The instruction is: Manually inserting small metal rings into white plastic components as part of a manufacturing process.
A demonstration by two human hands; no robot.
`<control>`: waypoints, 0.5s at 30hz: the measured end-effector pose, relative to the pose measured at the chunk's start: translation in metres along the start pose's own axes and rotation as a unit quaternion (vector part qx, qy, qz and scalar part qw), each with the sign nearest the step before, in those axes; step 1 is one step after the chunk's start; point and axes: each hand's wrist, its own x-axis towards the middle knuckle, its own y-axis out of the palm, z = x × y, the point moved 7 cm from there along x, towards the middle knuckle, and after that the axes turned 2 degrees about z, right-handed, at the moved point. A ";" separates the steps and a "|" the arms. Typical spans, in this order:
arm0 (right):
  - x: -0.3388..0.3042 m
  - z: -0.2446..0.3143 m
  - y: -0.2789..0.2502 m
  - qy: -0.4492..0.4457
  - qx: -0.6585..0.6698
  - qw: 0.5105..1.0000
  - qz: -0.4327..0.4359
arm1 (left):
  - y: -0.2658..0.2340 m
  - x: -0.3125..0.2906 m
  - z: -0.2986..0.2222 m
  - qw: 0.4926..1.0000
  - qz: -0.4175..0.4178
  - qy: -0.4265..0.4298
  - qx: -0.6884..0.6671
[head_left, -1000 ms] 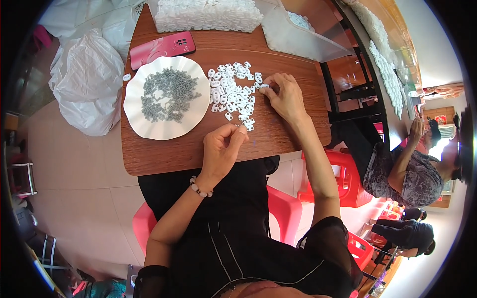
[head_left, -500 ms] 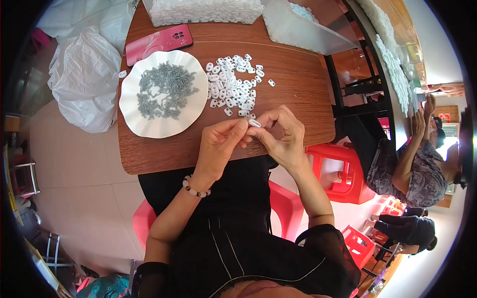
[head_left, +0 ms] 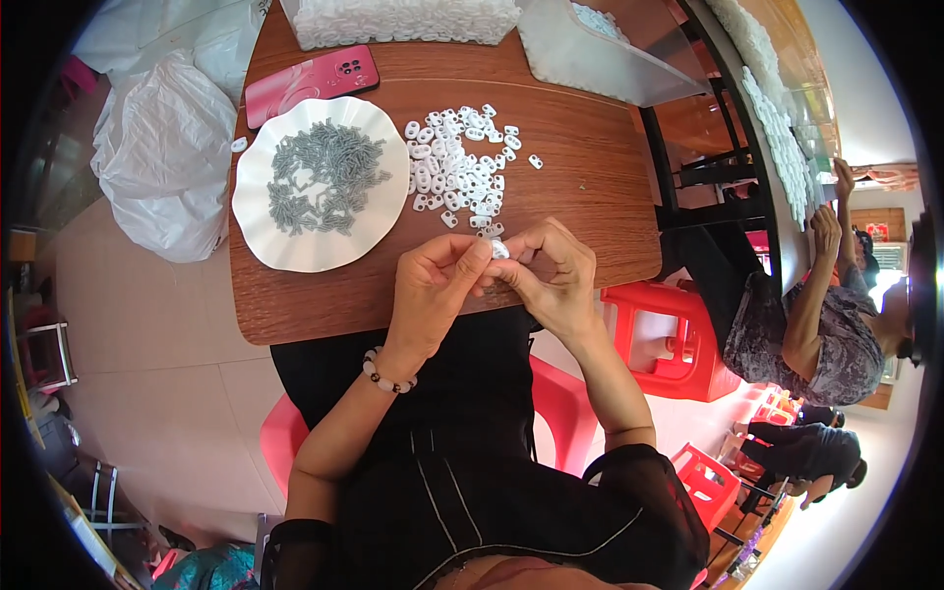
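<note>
Both grips were closed here, right at the centre: a small glossy white oval piece [head_left: 500, 250] was pinched b/w thumb and fingertips of the L hand [head_left: 425, 285], and its other side was taken by thumb and forefinger of the R hand [head_left: 558, 270]. It was held just above the table, near the body, prob. so that sight and fine fingertip control could be had at once. Most of it was masked by the fingers; whether one pc. or two were held, or a rod was tucked in, couldn't be made out.

Just beyond, a loose heap of white two-holed oval pieces [head_left: 452, 162] was spread on the brown wood-grain table [head_left: 600, 197], presumably b/c quick picking was wanted. Its near end was partly covered by the hands. One stray white piece [head_left: 534, 161] was left to the right, apart from the heap.

To the left, thin grey rods [head_left: 329, 172] were contained in a wavy-rimmed white plate [head_left: 254, 221], likely vs. rolling. Behind it, a pink phone [head_left: 305, 88] was parked, its near edge partly hidden by the rim.

Farther out, a clear box of white pieces [head_left: 408, 25] was cut off up top; contents of the translucent bin [head_left: 590, 64] were only partly seen.
</note>
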 end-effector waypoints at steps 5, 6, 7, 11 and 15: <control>0.007 0.009 0.000 0.001 0.002 0.998 0.056 | -0.007 -0.002 0.000 1.000 -0.010 -0.004 0.021; 0.008 0.008 0.003 0.023 0.018 0.995 0.092 | -0.010 -0.002 0.000 0.999 -0.025 -0.005 0.023; 0.010 0.002 -0.001 0.055 0.014 0.995 0.084 | -0.008 -0.002 -0.001 0.999 -0.024 -0.004 0.023; 0.037 -0.034 -0.023 0.061 -0.087 0.994 0.003 | -0.004 -0.004 -0.007 0.999 -0.020 -0.043 -0.007; 0.058 -0.075 -0.036 0.067 -0.247 0.967 -0.015 | -0.001 -0.004 -0.008 0.994 -0.015 -0.078 -0.074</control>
